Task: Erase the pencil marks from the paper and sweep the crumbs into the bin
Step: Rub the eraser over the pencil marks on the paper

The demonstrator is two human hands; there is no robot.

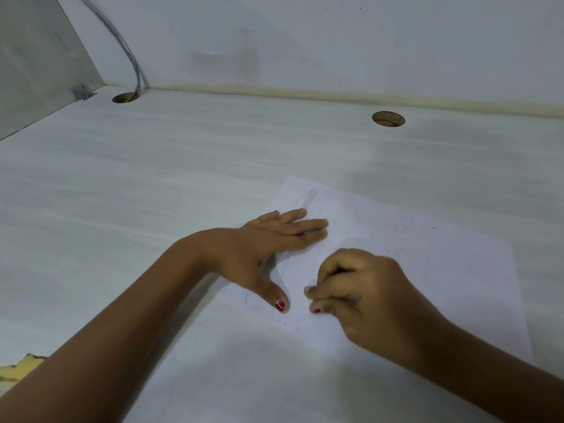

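Observation:
A white sheet of paper point(427, 270) lies on the pale desk point(152, 184), with faint pencil lines near its left edge. My left hand point(268, 242) presses flat on the paper's left part, fingers straight and thumb spread. My right hand point(360, 291) is curled over the paper's lower middle, fingertips pinched together on something small that they hide, probably an eraser. Dark eraser crumbs point(406, 236) are scattered over the right part of the sheet. No bin is in view.
Two round cable holes are cut in the desk, one at the back left point(125, 98) with a cable point(134, 65) running into it, one at the back right point(388, 119). A wall closes the back, a panel the left side.

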